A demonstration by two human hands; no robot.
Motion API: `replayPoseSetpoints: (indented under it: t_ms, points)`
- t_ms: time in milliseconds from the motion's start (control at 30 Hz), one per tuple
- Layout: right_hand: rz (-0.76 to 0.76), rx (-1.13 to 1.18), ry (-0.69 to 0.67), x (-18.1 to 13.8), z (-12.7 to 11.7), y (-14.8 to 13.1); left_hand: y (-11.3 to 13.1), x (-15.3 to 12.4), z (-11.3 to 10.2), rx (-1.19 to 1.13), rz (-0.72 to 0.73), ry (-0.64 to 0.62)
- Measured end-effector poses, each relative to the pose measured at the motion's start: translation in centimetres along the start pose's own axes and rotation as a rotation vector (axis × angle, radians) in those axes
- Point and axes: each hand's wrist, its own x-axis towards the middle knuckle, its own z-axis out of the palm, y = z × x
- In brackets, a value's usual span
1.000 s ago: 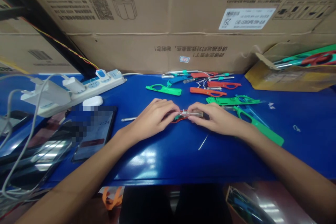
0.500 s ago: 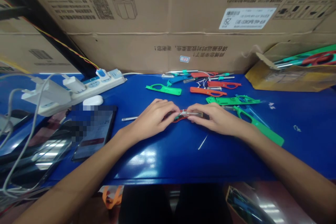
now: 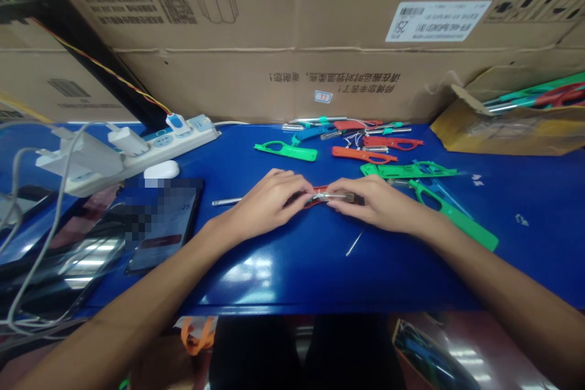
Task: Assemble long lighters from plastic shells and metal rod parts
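Note:
Both hands grip a partly open red long-nosed lighter (image 3: 322, 188) with inner parts showing. My left hand (image 3: 276, 196) pinches its left part between thumb and fingers. A metal tube (image 3: 226, 202) sticks out to the left of that hand, seemingly the lighter's nozzle. My right hand (image 3: 372, 200) closes on the right part, around a clear brownish piece (image 3: 346, 197). Fingers hide much of the lighter. Below the right hand lies a thin metal pin (image 3: 353, 244). Green lighter casings (image 3: 457, 213) rest just right of that hand.
Behind the hands lie a green casing (image 3: 287, 151), red casings (image 3: 364, 155) and metal tubes with wires. A carton (image 3: 507, 134) holding more lighters stands at right. At left are a power strip (image 3: 183, 145), a white earbud case (image 3: 161, 169) and a phone (image 3: 167, 225) on the blue table (image 3: 283, 280).
Both hands stay in nearly the same place on the lighter, with slight finger shifts. More of its red casing shows between them. The view has tilted slightly.

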Motion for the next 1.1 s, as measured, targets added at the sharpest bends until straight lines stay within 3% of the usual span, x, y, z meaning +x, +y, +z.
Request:
replayPoseSetpoints:
  t_ms: [1100]
  points:
    - [0.033,0.128,0.022,-0.02,0.35,0.48,-0.21,-0.4,0.44,0.008,0.051,0.075]
